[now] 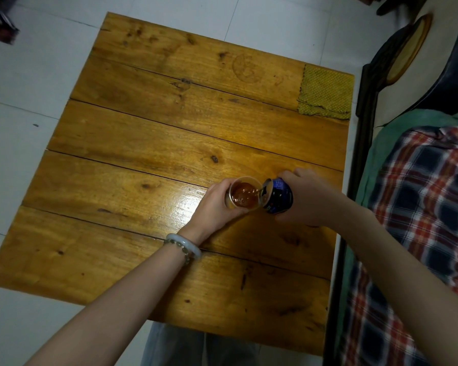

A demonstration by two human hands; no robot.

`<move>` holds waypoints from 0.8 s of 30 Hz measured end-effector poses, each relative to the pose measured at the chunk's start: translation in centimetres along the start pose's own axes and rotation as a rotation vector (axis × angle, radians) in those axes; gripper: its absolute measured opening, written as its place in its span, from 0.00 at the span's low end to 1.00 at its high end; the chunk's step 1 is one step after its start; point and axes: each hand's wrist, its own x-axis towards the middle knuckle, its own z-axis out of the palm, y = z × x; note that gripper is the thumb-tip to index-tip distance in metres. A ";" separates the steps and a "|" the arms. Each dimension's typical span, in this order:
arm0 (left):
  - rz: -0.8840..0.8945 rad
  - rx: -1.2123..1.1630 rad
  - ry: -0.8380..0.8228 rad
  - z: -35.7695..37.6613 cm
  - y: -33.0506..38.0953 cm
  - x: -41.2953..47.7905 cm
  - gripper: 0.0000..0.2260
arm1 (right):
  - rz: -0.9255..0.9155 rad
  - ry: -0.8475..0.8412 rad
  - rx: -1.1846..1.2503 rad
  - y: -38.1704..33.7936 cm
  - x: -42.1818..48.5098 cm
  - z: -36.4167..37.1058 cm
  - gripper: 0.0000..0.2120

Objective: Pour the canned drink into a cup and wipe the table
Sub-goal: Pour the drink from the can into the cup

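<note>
A clear plastic cup (243, 194) stands near the right side of the wooden table (132, 159), partly filled with brown drink. My left hand (212, 210) is wrapped around the cup from the left and below. My right hand (307, 199) grips a dark blue can (279, 196), tipped on its side with its mouth over the cup's right rim. A thin stream runs from the can into the cup. A yellow-green woven cloth (325, 93) lies flat at the table's far right corner.
White tiled floor (24, 83) surrounds the table. A dark wooden bench (365, 101) with a plaid cloth (421, 207) and cushions runs along the table's right edge. A pale bangle (183, 245) sits on my left wrist.
</note>
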 end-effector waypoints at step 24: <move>-0.009 0.021 -0.001 0.1 -0.3 0.1 0.28 | 0.003 -0.011 0.035 0.5 0.5 0.3 0.30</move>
